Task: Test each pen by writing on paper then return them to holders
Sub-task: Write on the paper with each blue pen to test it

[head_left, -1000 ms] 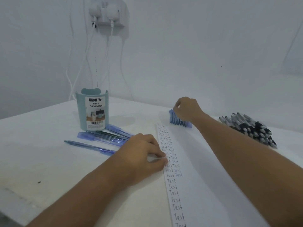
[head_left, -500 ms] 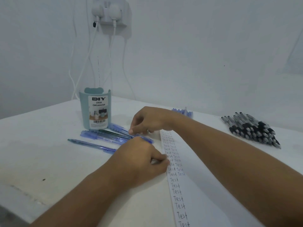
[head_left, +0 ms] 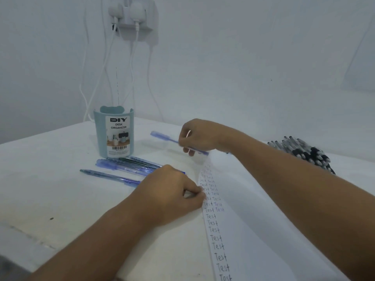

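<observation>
My right hand (head_left: 197, 137) grips a blue pen (head_left: 162, 136) above the table, its long end pointing left toward the teal holder (head_left: 114, 134). The white paper (head_left: 239, 216) runs down the middle, with a column of "Test" words along its left edge. My left hand (head_left: 172, 191) rests on that left edge, fingers curled, pinching the paper's edge. Several blue pens (head_left: 125, 166) lie on the table between the holder and my left hand. The holder, labelled "DIY Desk Organizer", stands upright at the back left.
A pile of black and white pens (head_left: 304, 153) lies at the right, behind my right forearm. A wall socket (head_left: 132, 15) with plugs and hanging white cables sits above the holder. The table's near left edge (head_left: 24, 246) is close by.
My right hand left the far blue pen pile, swept left over the paper with one blue pen and has now lifted it. My left hand has stayed on the paper edge.
</observation>
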A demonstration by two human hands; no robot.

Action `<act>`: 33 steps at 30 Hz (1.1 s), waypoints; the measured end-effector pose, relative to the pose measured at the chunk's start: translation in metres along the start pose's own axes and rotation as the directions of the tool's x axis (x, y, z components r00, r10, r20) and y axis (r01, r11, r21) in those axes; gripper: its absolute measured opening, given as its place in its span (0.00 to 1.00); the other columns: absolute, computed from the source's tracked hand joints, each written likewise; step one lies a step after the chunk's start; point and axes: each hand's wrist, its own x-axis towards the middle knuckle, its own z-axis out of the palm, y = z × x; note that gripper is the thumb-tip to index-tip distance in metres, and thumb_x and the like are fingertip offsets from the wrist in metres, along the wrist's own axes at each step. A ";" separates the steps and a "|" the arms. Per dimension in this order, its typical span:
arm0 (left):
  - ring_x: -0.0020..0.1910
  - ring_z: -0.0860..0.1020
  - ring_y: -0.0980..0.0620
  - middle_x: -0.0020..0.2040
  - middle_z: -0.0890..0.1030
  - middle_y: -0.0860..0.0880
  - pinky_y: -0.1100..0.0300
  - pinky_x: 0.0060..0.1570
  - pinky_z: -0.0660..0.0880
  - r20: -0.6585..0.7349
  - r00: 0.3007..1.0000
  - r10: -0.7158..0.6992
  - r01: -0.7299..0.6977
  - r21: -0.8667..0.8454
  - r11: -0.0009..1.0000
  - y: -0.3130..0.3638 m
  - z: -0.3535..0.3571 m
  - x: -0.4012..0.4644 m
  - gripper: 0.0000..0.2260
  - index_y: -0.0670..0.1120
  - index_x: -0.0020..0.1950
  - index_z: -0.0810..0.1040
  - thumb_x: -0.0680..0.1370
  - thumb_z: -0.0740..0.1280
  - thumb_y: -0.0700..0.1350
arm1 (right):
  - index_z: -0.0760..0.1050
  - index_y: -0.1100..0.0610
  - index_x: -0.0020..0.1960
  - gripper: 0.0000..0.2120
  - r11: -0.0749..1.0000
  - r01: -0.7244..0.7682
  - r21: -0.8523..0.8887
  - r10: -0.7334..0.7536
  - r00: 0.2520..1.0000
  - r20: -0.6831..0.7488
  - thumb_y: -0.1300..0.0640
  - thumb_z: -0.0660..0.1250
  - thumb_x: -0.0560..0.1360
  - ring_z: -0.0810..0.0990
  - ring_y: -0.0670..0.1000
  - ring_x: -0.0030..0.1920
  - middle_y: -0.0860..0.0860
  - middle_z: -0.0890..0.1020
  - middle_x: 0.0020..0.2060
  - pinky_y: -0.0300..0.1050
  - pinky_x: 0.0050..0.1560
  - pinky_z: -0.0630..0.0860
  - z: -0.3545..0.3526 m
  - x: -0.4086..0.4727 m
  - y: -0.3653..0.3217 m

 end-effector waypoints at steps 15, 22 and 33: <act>0.42 0.69 0.62 0.42 0.70 0.56 0.72 0.39 0.62 -0.064 0.994 0.093 -0.091 0.024 0.996 0.001 0.005 0.003 0.08 0.52 0.47 0.82 0.74 0.68 0.54 | 0.77 0.60 0.55 0.07 0.839 -0.033 0.542 0.195 0.950 -0.244 0.67 0.65 0.78 0.79 0.50 0.34 0.56 0.80 0.40 0.44 0.35 0.75 -0.012 -0.122 0.069; 0.51 0.66 0.53 0.51 0.70 0.51 0.60 0.50 0.68 -0.274 0.936 0.221 -0.158 0.233 0.960 0.011 0.005 0.009 0.16 0.46 0.57 0.74 0.72 0.70 0.49 | 0.80 0.51 0.49 0.04 0.921 -0.047 0.386 0.154 0.956 -0.250 0.59 0.70 0.76 0.80 0.45 0.35 0.51 0.84 0.42 0.48 0.39 0.76 0.006 -0.142 0.072; 0.40 0.74 0.47 0.40 0.76 0.49 0.52 0.40 0.72 -0.179 0.902 0.394 -0.283 0.444 0.850 0.019 0.014 0.012 0.15 0.44 0.47 0.79 0.78 0.58 0.52 | 0.81 0.56 0.48 0.06 0.886 0.081 0.456 0.030 0.973 -0.230 0.60 0.75 0.72 0.77 0.44 0.34 0.50 0.82 0.35 0.36 0.38 0.72 0.006 -0.151 0.054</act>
